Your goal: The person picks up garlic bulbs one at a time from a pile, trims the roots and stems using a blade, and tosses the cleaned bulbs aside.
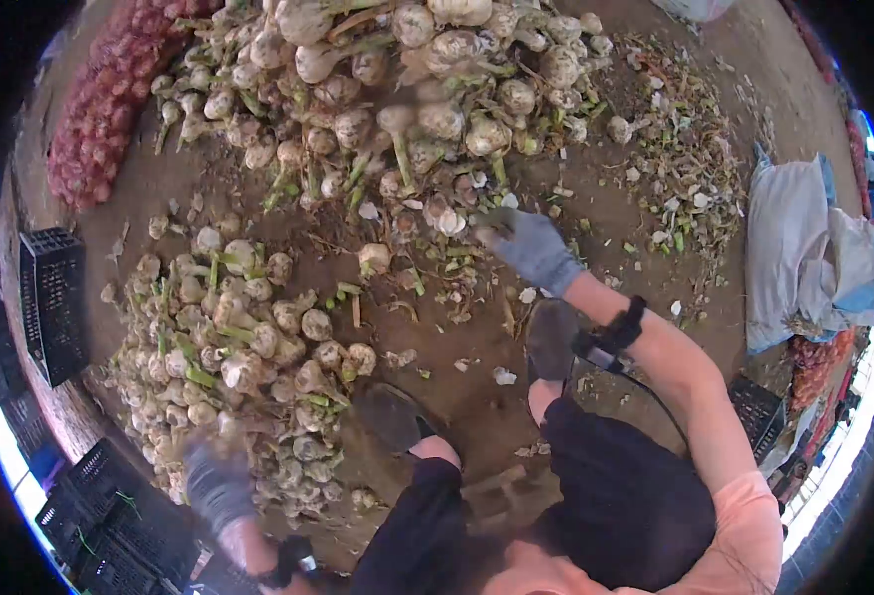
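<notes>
My right hand (534, 253), in a grey glove, reaches toward the near edge of the large garlic heap (437, 119). Its fingers look apart, with nothing visible in them, close to a garlic bulb with peeling white skin (445, 218). At the lower left, my left hand (217, 486), gloved too, is smeared by motion over the near-left part of the smaller garlic pile (249, 347). Whether it holds a bulb cannot be made out. A single garlic bulb (374, 259) lies on the ground between the two piles.
A red mesh sack (105, 109) lies at the upper left. Black crates (52, 302) stand along the left side. White sacks (799, 248) are at the right. Loose skins and stem scraps (680, 188) litter the dirt floor. My shoes (392, 416) are beside the smaller pile.
</notes>
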Demonstrator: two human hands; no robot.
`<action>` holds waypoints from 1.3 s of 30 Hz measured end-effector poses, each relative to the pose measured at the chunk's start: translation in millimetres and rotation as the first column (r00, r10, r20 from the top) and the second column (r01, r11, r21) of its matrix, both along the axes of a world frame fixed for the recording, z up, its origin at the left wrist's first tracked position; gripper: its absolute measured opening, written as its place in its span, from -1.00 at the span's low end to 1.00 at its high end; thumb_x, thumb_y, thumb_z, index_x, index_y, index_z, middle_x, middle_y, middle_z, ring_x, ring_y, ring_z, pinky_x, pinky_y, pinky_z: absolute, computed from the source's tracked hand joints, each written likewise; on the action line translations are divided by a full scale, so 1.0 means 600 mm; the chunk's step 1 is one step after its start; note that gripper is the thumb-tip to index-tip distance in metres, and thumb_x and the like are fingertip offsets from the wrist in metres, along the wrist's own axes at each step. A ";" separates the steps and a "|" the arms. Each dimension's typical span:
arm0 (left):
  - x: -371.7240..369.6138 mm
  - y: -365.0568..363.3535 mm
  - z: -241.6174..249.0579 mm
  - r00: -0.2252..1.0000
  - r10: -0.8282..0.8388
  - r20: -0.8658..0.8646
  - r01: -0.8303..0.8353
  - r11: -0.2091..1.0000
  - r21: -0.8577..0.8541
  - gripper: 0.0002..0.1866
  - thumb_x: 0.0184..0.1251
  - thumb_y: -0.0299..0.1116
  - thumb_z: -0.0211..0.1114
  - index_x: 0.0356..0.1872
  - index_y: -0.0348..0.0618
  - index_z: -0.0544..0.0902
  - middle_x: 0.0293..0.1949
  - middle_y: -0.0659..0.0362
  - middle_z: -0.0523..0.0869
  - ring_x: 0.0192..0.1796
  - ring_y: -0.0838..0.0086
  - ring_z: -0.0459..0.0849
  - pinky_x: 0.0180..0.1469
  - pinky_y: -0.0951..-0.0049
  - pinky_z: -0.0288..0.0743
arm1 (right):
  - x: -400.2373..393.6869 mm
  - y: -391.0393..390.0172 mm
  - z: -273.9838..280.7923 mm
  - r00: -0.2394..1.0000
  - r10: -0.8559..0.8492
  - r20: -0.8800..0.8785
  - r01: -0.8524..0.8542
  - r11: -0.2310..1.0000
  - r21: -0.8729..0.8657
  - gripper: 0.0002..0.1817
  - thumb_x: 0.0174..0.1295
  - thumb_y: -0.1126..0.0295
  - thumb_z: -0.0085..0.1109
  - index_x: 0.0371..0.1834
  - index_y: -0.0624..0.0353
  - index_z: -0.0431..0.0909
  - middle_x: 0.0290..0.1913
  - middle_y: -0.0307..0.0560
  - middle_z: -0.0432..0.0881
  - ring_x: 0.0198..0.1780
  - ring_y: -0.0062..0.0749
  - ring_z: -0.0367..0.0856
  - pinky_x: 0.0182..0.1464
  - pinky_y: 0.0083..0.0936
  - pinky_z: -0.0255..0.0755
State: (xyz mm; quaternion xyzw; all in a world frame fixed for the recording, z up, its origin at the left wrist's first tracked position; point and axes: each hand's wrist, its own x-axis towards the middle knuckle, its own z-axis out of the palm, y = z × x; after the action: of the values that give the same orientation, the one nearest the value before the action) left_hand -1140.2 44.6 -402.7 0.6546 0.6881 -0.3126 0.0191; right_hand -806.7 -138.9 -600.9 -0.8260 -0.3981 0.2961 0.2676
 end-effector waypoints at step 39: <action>0.217 -0.150 -0.331 -0.001 0.484 0.875 0.384 0.808 -0.446 -0.33 0.08 -0.30 0.31 0.16 -0.30 0.18 -0.09 0.03 0.53 -0.10 0.41 0.57 -0.06 0.46 0.51 | -0.081 0.015 0.136 0.863 0.466 0.195 -0.429 0.880 -0.204 -0.83 0.06 0.40 -0.05 -0.30 0.20 0.44 -0.55 0.03 0.55 -0.47 -0.15 0.58 -0.46 -0.28 0.40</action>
State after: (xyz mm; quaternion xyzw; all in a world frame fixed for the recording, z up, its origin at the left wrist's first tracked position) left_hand -1009.8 -45.4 -601.2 0.6045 0.3542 0.0529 0.7116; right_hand -855.2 -129.8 -519.4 -0.7584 -0.5842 0.2785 0.0771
